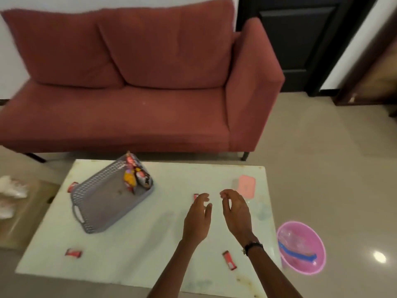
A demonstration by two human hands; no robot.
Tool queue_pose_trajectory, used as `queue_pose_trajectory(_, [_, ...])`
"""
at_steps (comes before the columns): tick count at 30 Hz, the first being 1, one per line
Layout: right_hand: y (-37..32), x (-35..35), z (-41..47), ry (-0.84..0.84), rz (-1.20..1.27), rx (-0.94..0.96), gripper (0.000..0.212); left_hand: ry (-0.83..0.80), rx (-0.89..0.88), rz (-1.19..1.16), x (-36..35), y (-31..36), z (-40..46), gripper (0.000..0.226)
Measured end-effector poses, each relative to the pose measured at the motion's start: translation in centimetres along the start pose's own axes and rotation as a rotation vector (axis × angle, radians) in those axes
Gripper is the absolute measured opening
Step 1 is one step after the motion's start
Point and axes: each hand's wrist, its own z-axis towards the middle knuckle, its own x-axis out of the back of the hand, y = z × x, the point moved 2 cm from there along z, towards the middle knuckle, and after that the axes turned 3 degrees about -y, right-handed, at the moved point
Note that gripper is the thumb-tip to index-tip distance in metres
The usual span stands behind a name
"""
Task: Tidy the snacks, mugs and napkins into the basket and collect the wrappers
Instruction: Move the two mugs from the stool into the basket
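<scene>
A grey plastic basket (101, 203) lies on the white table (150, 233) at the left, with snack packets (137, 177) piled at its far end. Red wrappers lie scattered: one left of the basket (72, 186), one at the near left (73, 253), one near my right forearm (229, 260), and a small one (196, 196) just beyond my left fingertips. My left hand (198, 220) hovers over the table with fingers apart, holding nothing. My right hand (235, 208) hovers beside it, fingers curled and empty. A pink napkin (246, 186) lies beyond my right hand.
A red sofa (133, 82) stands behind the table. A pink bin (300, 247) with a blue strip inside sits on the floor at the table's right. A low side table with white objects (12, 196) is at the far left. A dark door (296, 39) is back right.
</scene>
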Motion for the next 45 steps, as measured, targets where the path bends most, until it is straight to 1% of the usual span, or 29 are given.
queue_pose_trajectory(3, [-6.2, -3.9, -0.9, -0.078, 0.003, 0.072, 0.020, 0.069, 0.063, -0.028, 7.0, -3.2, -1.9, 0.030])
queue_pose_trajectory(8, [-15.1, -10.8, -2.3, -0.213, 0.065, 0.113, 0.022, 0.140, 0.145, -0.082, 17.8, -9.1, -5.5, 0.032])
queue_pose_trajectory(11, [-19.3, -14.4, -3.0, -0.303, 0.089, 0.116, 0.021, 0.225, 0.172, -0.079, 23.4, -12.3, -7.1, 0.026])
queue_pose_trajectory(14, [-22.6, -17.5, -3.5, -0.372, 0.086, 0.150, 0.019, 0.259, 0.234, -0.091, 27.4, -15.6, -8.2, 0.026])
queue_pose_trajectory(19, [-27.0, -21.9, -2.5, -0.463, 0.075, 0.226, 0.016, 0.268, 0.348, -0.151, 30.9, -20.1, -9.1, 0.026])
queue_pose_trajectory(24, [-30.5, -27.6, -0.8, -0.574, 0.065, 0.264, 0.014, 0.342, 0.461, -0.247, 33.4, -25.0, -9.6, 0.011])
queue_pose_trajectory(30, [-35.0, -35.5, -0.1, -0.672, 0.055, 0.278, 0.017, 0.448, 0.592, -0.382, 37.1, -31.9, -8.4, 0.009])
queue_pose_trajectory(33, [-37.0, -41.2, 0.5, -0.717, 0.040, 0.262, 0.018, 0.495, 0.650, -0.413, 39.6, -36.9, -6.9, 0.012])
queue_pose_trajectory(39, [-40.5, -55.3, 2.1, -0.773, -0.004, 0.194, 0.025, 0.552, 0.743, -0.406, 45.2, -48.4, -3.4, 0.034])
queue_pose_trajectory(43, [-42.6, -64.9, 3.3, -0.783, 0.010, 0.163, 0.021, 0.618, 0.824, -0.421, 48.6, -55.2, -0.6, 0.031])
queue_pose_trajectory(45, [-43.5, -68.9, 3.8, -0.779, 0.020, 0.174, 0.022, 0.640, 0.814, -0.426, 49.8, -58.0, 1.1, 0.039])
